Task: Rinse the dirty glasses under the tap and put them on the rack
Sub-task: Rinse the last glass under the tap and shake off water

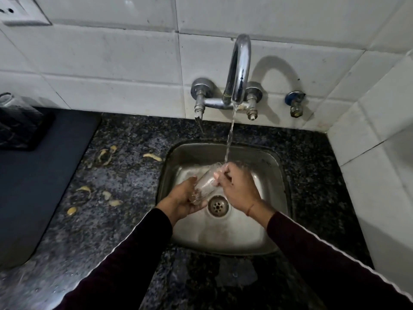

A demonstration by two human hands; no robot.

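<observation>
the rinsing step is in hand. a clear glass [204, 183] lies tilted over the sink [277, 175], its base low in the left hand [185, 199] and its mouth raised toward the right hand [237, 186]. the left hand has its fingers curled around the glass's lower end, cupping it from beneath. the right hand is at the rim end, fingers bent over or into the mouth; whether they reach inside cannot be made out, but they are plainly closed on the rim. water [230, 139] from the tap [239, 70] falls onto the top of the right hand just where it meets the glass's mouth. the drain [218, 206] sits directly below and between the two hands.

left of the left hand, the dark stone worktop [125, 175] carries scattered yellowish peel scraps [83, 189]. further left lies a dark mat [33, 175] with a black rack [20, 128] at its far end, and what looks like a clear upturned glass [9, 100] on it, though that corner is dim.

by my reading, the next move calls for tipping the water out, then carrying the glass well out to the left of the left hand, across the worktop, and setting it mouth down on the rack. the glass is wet, so a firm hold matters.
</observation>
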